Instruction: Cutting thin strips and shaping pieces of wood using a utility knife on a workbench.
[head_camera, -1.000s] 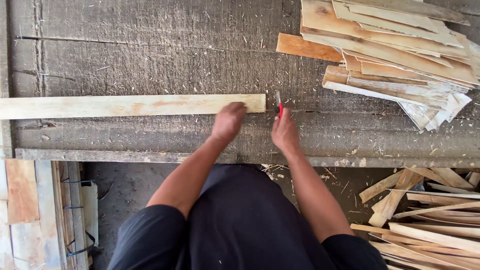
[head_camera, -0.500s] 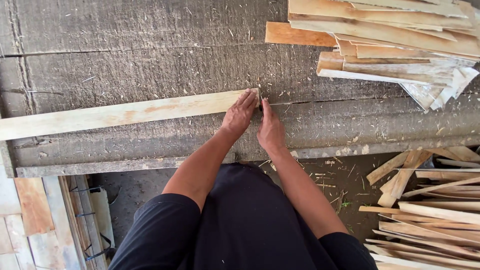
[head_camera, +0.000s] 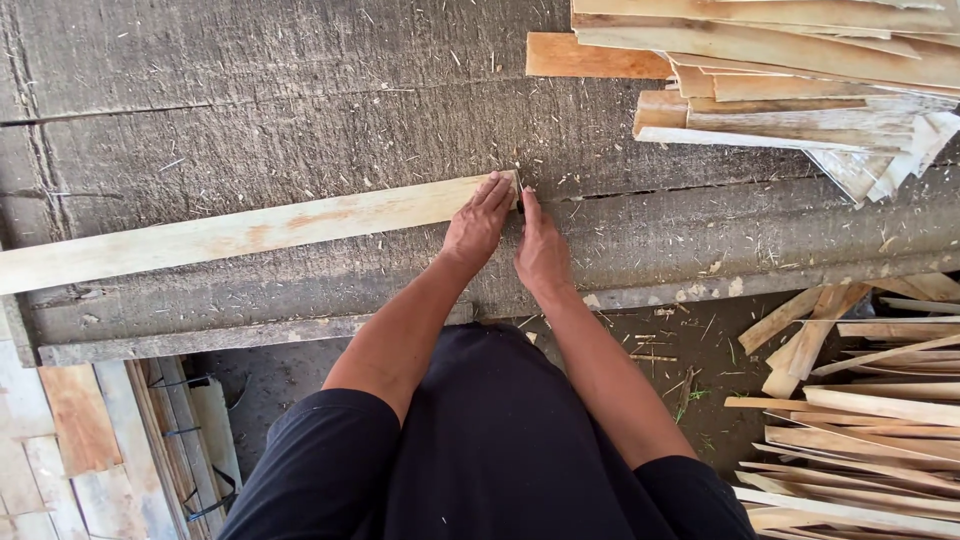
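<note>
On the worn grey wooden workbench (head_camera: 250, 120), long pale wooden slat (head_camera: 240, 232) lies slightly tilted. Left hand (head_camera: 478, 225) flat, fingers together, pressing slat's right end. Right hand (head_camera: 541, 255) just beside that end; grip state unclear. Pale offcut stack (head_camera: 800, 80) upper right.

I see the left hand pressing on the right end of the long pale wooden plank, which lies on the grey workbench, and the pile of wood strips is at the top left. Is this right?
Not quite. In the head view the pile of pale wood strips sits at the top right, not the top left. The rest holds: the left hand presses on the right end of the long pale wooden plank, which lies on the grey workbench.
</note>
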